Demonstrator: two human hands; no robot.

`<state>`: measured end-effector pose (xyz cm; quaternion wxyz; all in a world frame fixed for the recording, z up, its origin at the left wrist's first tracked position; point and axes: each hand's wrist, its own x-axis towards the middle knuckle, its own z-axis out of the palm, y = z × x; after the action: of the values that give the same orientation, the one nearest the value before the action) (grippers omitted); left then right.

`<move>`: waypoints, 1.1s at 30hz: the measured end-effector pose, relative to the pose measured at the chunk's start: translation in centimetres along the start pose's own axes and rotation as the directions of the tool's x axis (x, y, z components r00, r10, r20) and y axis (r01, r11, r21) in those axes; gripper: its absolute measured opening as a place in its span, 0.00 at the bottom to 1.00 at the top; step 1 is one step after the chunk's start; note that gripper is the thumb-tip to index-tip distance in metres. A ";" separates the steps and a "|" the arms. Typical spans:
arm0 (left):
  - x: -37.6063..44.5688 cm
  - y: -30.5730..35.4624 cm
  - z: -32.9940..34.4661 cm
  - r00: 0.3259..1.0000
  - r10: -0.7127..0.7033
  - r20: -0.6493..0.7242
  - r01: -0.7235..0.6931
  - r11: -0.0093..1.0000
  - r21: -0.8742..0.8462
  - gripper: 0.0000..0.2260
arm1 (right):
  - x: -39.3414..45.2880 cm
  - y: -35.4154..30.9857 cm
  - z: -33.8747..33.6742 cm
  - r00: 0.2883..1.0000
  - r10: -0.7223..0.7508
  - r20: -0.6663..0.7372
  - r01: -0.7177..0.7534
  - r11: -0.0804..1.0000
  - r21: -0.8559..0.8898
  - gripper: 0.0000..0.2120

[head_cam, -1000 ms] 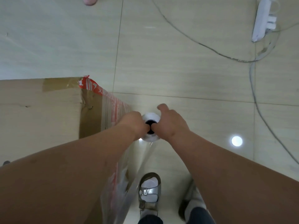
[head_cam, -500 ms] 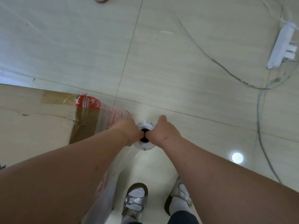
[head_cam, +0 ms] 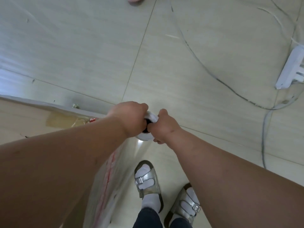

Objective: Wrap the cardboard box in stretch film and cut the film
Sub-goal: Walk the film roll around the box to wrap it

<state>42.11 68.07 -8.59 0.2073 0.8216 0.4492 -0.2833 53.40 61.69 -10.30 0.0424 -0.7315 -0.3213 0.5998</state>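
item: stretch film roll (head_cam: 148,129), white, standing upright, dark core facing up. left hand (head_cam: 130,120) and right hand (head_cam: 164,127) are each curling fingers round its top end, one per side, likely so the roll is turning freely while film (head_cam: 118,165) is paying out taut down to the box. item: cardboard box (head_cam: 24,122), lying at the left under the left arm, its near side already showing clear film over red print. surface: pale tiled floor (head_cam: 98,46). also present: a white power strip (head_cam: 291,69), grey cables (head_cam: 213,76), silver sandals (head_cam: 146,180) with white socks.
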 end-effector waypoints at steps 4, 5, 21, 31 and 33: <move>2.0 -1.5 -0.4 0.962 -0.159 0.220 0.176 0.983 -0.056 0.15 | 0.7 -2.3 -0.1 0.987 0.142 0.078 -0.152 0.978 0.141 0.24; 2.5 -1.8 -0.6 0.951 -0.172 0.258 0.193 0.979 -0.058 0.15 | 0.8 -3.0 -0.2 0.979 0.172 0.107 -0.185 0.974 0.129 0.26; 6.1 -10.4 -4.8 0.991 -0.118 -0.069 0.112 0.991 -0.078 0.03 | 7.4 -12.3 0.8 1.000 -0.023 0.018 0.025 0.994 -0.106 0.22; 6.0 -12.5 -6.6 0.915 -0.372 0.156 0.388 0.918 -0.087 0.03 | 8.8 -16.5 0.5 0.985 -0.084 0.153 0.142 0.898 -0.416 0.29; 6.0 -13.2 -7.4 0.929 -0.352 0.112 0.359 0.932 -0.050 0.02 | 9.1 -17.2 0.3 0.973 -0.142 0.184 0.203 0.904 -0.375 0.27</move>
<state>35.48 82.97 -8.02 0.2037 0.7034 0.5891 -0.3415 46.58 79.89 -10.44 -0.0765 -0.6458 -0.5005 0.5715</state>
